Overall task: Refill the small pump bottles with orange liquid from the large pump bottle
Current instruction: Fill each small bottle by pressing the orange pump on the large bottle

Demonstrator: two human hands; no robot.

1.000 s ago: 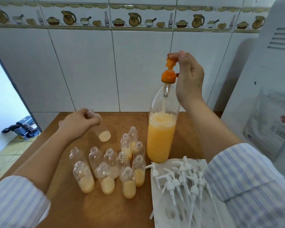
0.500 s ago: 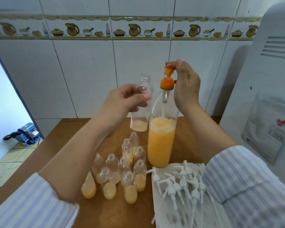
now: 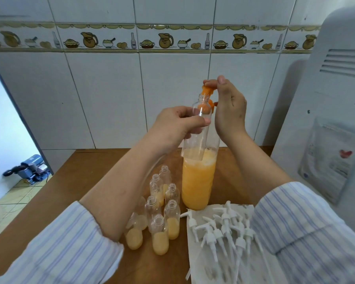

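Lying at lower right on the wooden tabletop (image 3: pixel 74 187), white pump heads (image 3: pixel 219 228); centre, left hand (image 3: pixel 176 124) pinches a clear small bottle (image 3: pixel 197 128) under the orange-filled large bottle's (image 3: pixel 197 181) nozzle, right hand (image 3: pixel 230 111) gripping its pump

The setting is presenting as a home kitchen. A white tiled wall (image 3: pixel 111 95) is rising directly behind the wooden table (image 3: pixel 86 181), carrying a decorative border (image 3: pixel 172 41) of painted jugs, bowls, bottles and pies. To the right of the table, a white appliance (image 3: pixel 326 99) with vent slots is standing, with a plastic pouch (image 3: pixel 332 160) hanging on its side. To the left of the table, a tiled floor (image 3: pixel 14 193) is showing with a small blue machine (image 3: pixel 29 169) sitting on it.
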